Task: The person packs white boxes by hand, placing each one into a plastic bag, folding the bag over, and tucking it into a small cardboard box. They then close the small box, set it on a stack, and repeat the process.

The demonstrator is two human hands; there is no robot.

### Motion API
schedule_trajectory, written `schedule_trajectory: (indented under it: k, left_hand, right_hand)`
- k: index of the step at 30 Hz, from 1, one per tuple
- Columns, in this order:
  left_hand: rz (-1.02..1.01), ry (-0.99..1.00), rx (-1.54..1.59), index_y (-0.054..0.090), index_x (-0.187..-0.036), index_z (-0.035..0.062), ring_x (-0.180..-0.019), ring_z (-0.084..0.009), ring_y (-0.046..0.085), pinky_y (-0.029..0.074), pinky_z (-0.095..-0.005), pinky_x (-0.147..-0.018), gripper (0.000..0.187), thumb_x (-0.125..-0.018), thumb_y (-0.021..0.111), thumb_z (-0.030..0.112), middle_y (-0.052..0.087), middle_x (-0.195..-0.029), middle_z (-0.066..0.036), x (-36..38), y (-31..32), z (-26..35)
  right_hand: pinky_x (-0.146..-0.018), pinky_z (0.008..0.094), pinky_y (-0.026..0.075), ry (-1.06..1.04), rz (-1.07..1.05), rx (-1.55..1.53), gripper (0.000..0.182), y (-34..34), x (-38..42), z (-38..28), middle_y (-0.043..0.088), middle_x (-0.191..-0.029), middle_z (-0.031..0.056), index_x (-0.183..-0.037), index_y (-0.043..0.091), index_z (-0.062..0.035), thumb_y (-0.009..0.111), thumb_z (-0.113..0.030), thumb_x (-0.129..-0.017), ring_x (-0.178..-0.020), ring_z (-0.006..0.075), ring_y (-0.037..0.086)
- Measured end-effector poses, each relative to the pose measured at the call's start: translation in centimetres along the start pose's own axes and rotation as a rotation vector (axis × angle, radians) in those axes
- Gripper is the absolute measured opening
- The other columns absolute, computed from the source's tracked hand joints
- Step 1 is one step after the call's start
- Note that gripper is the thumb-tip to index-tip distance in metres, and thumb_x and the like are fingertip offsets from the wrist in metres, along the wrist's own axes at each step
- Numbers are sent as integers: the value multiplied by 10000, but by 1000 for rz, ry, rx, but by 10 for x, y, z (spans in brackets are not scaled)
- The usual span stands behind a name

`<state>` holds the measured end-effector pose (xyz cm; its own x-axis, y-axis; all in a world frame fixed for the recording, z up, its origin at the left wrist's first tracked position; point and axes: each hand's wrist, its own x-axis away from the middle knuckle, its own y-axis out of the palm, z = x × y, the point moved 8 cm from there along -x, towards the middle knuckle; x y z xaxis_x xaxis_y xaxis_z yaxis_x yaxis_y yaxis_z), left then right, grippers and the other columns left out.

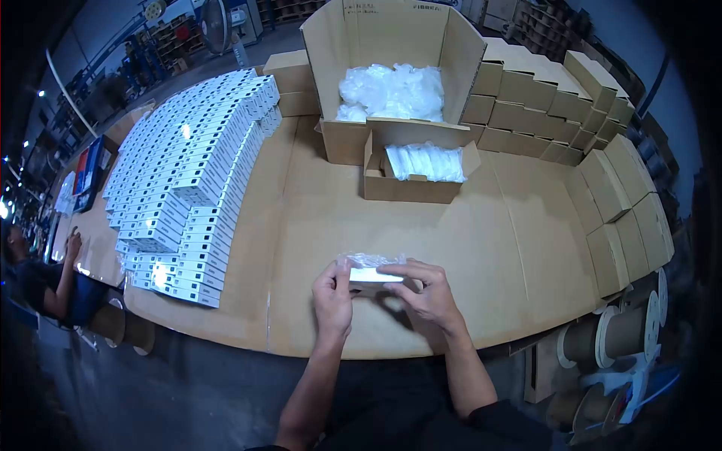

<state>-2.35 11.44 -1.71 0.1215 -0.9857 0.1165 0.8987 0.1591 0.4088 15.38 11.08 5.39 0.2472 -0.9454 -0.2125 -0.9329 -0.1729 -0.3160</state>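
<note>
Over the near middle of the table, a small white box (374,276) is held between both hands. My left hand (332,302) grips its left end, thumb upright along the side. My right hand (431,298) pinches the right end between thumb and fingers. Crinkled clear plastic (367,260) shows along the box's far upper edge, between the hands. Beyond them stands an open cardboard carton (410,191) with a row of white plastic-wrapped packets (426,162) inside.
Stacks of labelled white boxes (203,180) cover the table's left side. A large open carton (344,141) of clear plastic bags (395,90) stands at the back. Closed brown cartons (519,105) line the right. A person (49,278) sits at far left; cable spools (628,338) stand below right.
</note>
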Motion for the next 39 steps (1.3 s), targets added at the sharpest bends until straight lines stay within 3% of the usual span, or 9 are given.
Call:
schedule_trajectory:
  k: [1,8,11,16,23,28,32,33,39]
  left_hand:
    - [-9,-12,22,648,-1126,-3,-910,-196,726,642,-358,-777,296,-1092,535,269,703,-1023,-117,0,0,-1]
    - [-64,-18,53,468,-1410,23,-977,-218,714,640,-378,-808,377,-1106,489,245,666,-1093,-157,-4,-6,4]
    - [-288,72,43,350,-1548,69,-1002,-157,670,566,-303,-872,545,-1056,582,105,648,-1108,-126,3,15,33]
    - [-487,86,-395,576,-1380,8,-1042,-145,624,534,-275,-896,440,-958,703,23,610,-1117,-80,1,14,33]
    - [-524,93,-471,720,-1186,-6,-1048,-161,623,542,-272,-848,266,-922,742,15,602,-1192,-88,-20,9,35]
    - [-620,206,-432,543,-1407,11,-1257,-232,565,560,-342,-975,489,-942,694,7,495,-1431,-144,-40,22,53]
    - [-437,235,-773,361,-1578,148,-1331,-313,530,554,-421,-1000,688,-971,678,80,449,-1500,-185,-65,32,81]
    - [-446,399,-958,362,-1587,207,-1324,-336,539,533,-462,-1030,670,-989,658,145,464,-1476,-196,-74,36,86]
    - [-515,748,-1403,323,-1609,207,-1104,-370,616,484,-488,-1001,768,-934,689,172,597,-1256,-201,-115,59,55]
  right_hand:
    - [-947,374,524,-58,78,1,348,-2,-1,-3,762,-1028,154,-1139,771,-60,812,-23,-795,-969,296,702]
    - [-1068,445,489,-44,40,27,302,-2,0,7,758,-1124,131,-1089,761,-38,826,-53,-795,-1229,350,639]
    - [-1118,473,457,-101,50,53,306,-7,-1,2,733,-1209,123,-1088,759,-40,827,-63,-790,-1347,375,556]
    - [-1134,473,442,-188,-18,183,358,-10,-7,-7,691,-1302,107,-1120,760,-65,828,-71,-769,-1402,374,497]
    - [-938,446,517,-320,-188,477,262,-13,-25,-36,705,-1043,90,-1035,702,-57,804,-78,-794,-1138,328,630]
    - [-713,365,561,-410,-289,502,207,-18,-45,-46,680,-924,91,-970,675,-35,791,-53,-801,-791,246,674]
    - [-603,327,559,-385,46,469,151,-62,-75,-58,662,-858,107,-931,669,-8,771,2,-820,-647,209,642]
    - [-593,317,559,-383,178,469,137,-74,-84,-56,658,-845,104,-921,666,1,766,14,-827,-647,193,644]
    - [-583,289,601,-343,627,279,104,-76,-119,-19,632,-857,103,-906,642,29,738,41,-867,-691,167,663]
